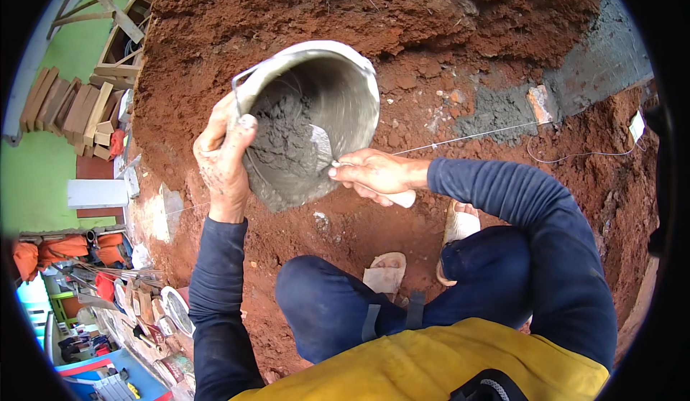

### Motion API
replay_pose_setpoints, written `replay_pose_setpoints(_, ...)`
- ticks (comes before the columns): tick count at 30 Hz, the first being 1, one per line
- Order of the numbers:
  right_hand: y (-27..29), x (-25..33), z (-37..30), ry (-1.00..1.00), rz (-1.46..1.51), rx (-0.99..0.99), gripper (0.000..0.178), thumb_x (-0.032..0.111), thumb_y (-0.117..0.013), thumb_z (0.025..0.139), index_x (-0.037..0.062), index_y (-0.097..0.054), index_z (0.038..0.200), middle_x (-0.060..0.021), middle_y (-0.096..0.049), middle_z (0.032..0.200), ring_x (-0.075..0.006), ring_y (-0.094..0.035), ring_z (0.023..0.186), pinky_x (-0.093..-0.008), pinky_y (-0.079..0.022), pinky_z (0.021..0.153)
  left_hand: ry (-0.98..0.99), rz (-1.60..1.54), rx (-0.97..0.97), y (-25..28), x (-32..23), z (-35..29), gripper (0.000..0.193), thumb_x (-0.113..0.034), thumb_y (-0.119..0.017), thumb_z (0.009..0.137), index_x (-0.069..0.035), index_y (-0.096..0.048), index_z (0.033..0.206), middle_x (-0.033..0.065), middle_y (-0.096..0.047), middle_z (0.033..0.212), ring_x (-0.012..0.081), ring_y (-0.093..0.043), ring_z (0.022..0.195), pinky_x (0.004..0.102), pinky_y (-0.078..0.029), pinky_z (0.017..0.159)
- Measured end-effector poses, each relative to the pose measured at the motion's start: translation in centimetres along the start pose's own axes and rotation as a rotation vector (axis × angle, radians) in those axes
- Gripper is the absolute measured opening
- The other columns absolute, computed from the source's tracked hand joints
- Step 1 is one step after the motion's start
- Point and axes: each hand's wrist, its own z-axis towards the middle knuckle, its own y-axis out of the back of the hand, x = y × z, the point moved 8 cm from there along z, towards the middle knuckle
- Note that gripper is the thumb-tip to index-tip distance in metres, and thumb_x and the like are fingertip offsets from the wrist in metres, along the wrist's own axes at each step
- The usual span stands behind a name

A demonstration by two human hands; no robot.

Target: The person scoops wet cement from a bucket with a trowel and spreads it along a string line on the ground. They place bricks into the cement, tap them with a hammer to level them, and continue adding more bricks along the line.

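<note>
A bucket (357, 99) with a pale rim is tilted in front of me, its mouth toward me. Wet grey mortar (282, 124) lies inside and coats its lower lip. With thumb and fingers, my left hand (224, 158) grips the bucket's left side, beside the wire handle. My right hand (377, 173) is closed round the handle of a trowel at the near right of the rim. The trowel blade (320, 142) reaches into the bucket against the mortar; a pale handle end sticks out below my palm.
A taut string (467, 139) runs to a brick (540, 104) by spread mortar (496, 113) and a grey cemented surface (604, 56) at right. Red earth (215, 34) rises ahead. Stacked wood (79, 110) and tools lie left. My sandalled feet (387, 275) are below the bucket.
</note>
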Motion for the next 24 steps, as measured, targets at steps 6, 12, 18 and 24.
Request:
replay_pose_setpoints(6, 1.3, -0.9, -0.6, 0.041, 0.095, 0.035, 0.043, 0.051, -0.055, 0.109, 0.0097, -0.057, 0.097, 0.0009, -0.047, 0.061, -0.0110, -0.050, 0.045, -0.0302, -0.045, 0.039, 0.203, -0.255, -0.374, 0.6, 7.6, -2.6, 0.037, -0.011, -0.062, 0.100, 0.004, -0.069, 0.133, 0.0103, -0.072, 0.125, 0.0194, -0.065, 0.115, 0.0359, -0.049, 0.104)
replay_pose_setpoints(12, 7.6, -3.1, -7.1, 0.051, 0.092, -0.065, 0.044, 0.056, -0.056, 0.107, 0.0128, -0.061, 0.100, 0.0039, -0.052, 0.066, -0.0074, -0.049, 0.046, -0.0247, -0.045, 0.038, 0.398, -0.322, -0.668, 8.8, 14.2, -7.6, 0.038, -0.027, -0.064, 0.103, -0.003, -0.066, 0.132, 0.0086, -0.069, 0.126, 0.0216, -0.066, 0.115, 0.0381, -0.053, 0.101)
replay_pose_setpoints(18, 23.5, -10.1, -15.5, -0.278, -1.364, -0.684, 0.047, 0.055, -0.048, 0.108, 0.0121, -0.059, 0.122, -0.0206, -0.075, 0.098, -0.0383, -0.074, 0.078, -0.0526, -0.058, 0.071, 0.478, -0.324, -0.816, 17.0, 15.9, -16.2, 0.040, -0.030, -0.066, 0.102, -0.001, -0.068, 0.130, 0.0074, -0.070, 0.128, 0.0208, -0.065, 0.117, 0.0368, -0.050, 0.103)
replay_pose_setpoints(24, 18.3, -5.0, -13.1, 0.228, -1.466, -0.815, 0.032, 0.036, -0.062, 0.104, 0.0067, -0.058, 0.119, -0.0197, -0.069, 0.094, -0.0413, -0.071, 0.086, -0.0486, -0.060, 0.076, 0.453, -0.085, -0.740, 15.8, 13.7, -16.3, 0.037, -0.024, -0.066, 0.100, -0.001, -0.070, 0.129, 0.0088, -0.072, 0.122, 0.0209, -0.067, 0.114, 0.0373, -0.051, 0.102)
